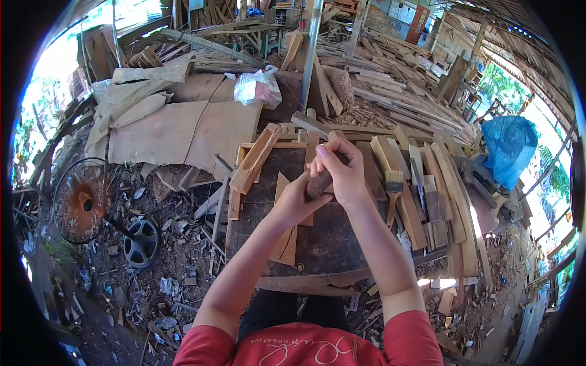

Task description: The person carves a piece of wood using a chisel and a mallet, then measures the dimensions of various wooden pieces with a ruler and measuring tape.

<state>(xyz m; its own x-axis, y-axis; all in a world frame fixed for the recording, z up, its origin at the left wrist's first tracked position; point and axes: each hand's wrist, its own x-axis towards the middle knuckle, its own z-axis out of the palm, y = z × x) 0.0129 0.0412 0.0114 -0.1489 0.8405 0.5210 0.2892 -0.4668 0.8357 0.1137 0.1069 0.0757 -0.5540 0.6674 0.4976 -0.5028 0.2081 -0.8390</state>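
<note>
My left hand (301, 200) is closed around a brown rounded wooden piece (318, 183), whose end shows between the thumb and fingers. Just above and to the right, my right hand (343, 166) is curled shut, its fingertips right at the top of that piece. I cannot tell what the right hand grips. A grey-brown bar (310, 124) slants up and left from behind its knuckles. Both hands are over a dark worn workbench (329, 247). Under my left forearm lies a pointed flat board (284, 235).
Left on the bench rests a wooden channel piece (256, 160). To the right are a paintbrush (394, 186), several wood strips (455, 201) and a blue plastic bag (511, 149). A fan (84, 204) stands on the littered ground. Behind, a plastic bag (259, 89) sits on brown sheeting (183, 131).
</note>
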